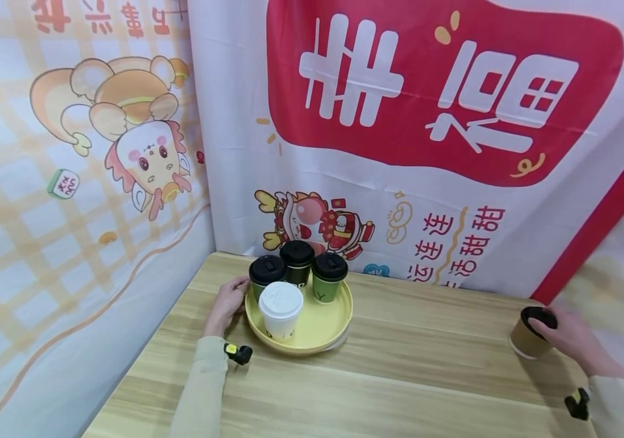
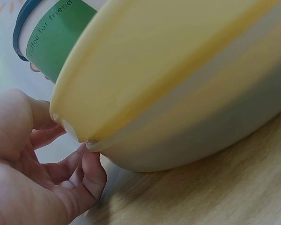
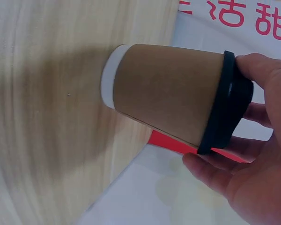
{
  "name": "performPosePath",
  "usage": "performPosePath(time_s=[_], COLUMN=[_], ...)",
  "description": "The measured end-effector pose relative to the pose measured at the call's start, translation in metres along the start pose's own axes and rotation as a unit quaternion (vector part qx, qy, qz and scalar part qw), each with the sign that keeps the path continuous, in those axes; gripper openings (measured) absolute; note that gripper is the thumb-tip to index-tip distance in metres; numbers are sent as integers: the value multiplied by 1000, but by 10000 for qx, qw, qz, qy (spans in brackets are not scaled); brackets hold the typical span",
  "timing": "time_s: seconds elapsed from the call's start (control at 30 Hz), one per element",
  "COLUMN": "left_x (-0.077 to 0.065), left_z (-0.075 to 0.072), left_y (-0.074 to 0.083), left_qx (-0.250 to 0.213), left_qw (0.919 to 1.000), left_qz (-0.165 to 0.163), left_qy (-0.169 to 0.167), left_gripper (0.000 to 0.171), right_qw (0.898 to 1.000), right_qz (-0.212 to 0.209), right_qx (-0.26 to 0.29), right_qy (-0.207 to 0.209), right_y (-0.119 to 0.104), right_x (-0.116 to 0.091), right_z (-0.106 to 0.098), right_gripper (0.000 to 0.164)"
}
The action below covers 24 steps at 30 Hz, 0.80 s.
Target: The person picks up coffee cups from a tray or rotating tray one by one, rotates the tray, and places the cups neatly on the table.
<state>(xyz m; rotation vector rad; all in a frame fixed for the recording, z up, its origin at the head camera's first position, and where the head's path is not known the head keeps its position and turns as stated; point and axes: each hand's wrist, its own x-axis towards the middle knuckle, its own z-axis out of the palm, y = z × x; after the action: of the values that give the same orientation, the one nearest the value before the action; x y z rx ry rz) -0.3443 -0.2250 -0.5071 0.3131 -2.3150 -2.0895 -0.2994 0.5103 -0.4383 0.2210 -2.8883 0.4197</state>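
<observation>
A round yellow tray (image 1: 317, 331) carries several lidded paper cups. My left hand (image 1: 228, 304) is at the tray's left side, its fingers curled at the edge in the left wrist view. On the tray, a white cup (image 1: 280, 313) stands in front of a dark green cup (image 1: 265, 274), a black-lidded dark cup (image 1: 297, 261) and a lighter green cup (image 1: 328, 283). Far to the right, my right hand (image 1: 577, 340) holds a brown paper cup (image 3: 168, 91) by its black lid (image 3: 225, 105), thumb on one side and fingers on the other. The cup's white base is close over the table.
The wooden table (image 1: 399, 377) meets a printed cloth wall (image 1: 235, 152) at the back and another cloth (image 1: 70, 274) along the left. A pale layer (image 2: 215, 126) shows beneath the tray's yellow rim. A wide stretch of tabletop separates the tray from the brown cup.
</observation>
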Motion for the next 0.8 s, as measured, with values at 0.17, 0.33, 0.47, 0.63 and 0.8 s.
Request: performPosePath(time_s=[0.17,0.33,0.47,0.63,0.8], left_x=[1,1,2,4,4], left_z=[0,1,1,0,-1], left_y=[1,2,0,-3,-4], left_qx=[47,143,141,117,76], left_qw=[10000,9999,9999,9999,9999], left_qz=[48,68,38,-37,-50], left_qy=[-3,66,74,62,86], left_gripper=[33,33,34,35,35], right_qw=[9997,9982,9962,9965,9980], right_qz=[-135,-203,-221,-283,34], right_qx=[-117,-177,-258,-13,513], right_qy=[179,537,804,792,360], right_y=[-11,-32,-51,-71,-94], right_x=[3,12,21,29,30], right_z=[-4,-10,-16,-18,-20], right_gripper=[48,44,42,46,54])
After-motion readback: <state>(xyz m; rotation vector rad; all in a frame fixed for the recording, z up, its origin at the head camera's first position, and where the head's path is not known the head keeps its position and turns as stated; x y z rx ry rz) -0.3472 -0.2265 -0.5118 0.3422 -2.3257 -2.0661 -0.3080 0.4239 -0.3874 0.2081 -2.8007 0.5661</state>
